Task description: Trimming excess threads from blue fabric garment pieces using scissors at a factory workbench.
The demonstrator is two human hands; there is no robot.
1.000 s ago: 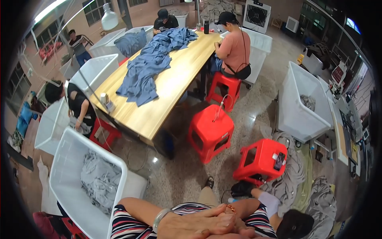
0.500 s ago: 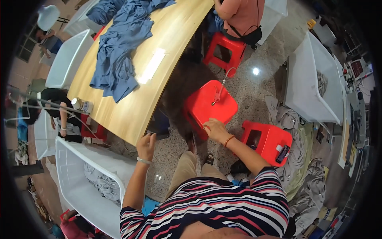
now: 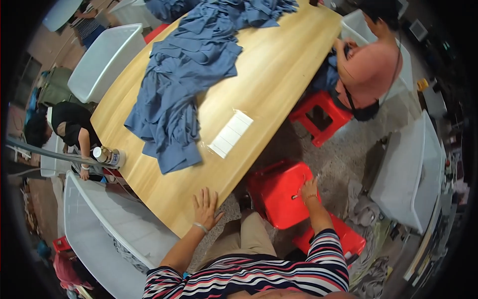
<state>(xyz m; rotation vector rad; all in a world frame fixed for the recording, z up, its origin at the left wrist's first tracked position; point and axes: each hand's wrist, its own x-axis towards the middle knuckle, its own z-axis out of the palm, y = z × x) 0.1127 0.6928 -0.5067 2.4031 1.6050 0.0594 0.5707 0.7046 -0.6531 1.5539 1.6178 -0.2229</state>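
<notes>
My left hand lies open, fingers spread, on the near edge of the wooden table. A heap of blue garments runs along the table, beyond that hand. On the right, my right hand is closed at the right edge of a red plastic stool. What its fingers hold is too small to make out. A dark slot shows in the seat beside it. White labels or paper strips are taped to the tabletop.
Another red stool stands close on the right, near grey cloth on the floor. White bins flank the table at left, with another bin at right. A seated person works at the far right; another person bends at left.
My left hand has come down flat onto the table edge. My right hand has moved from the stool's near edge to its right edge. The corded tool on the seat no longer shows there.
</notes>
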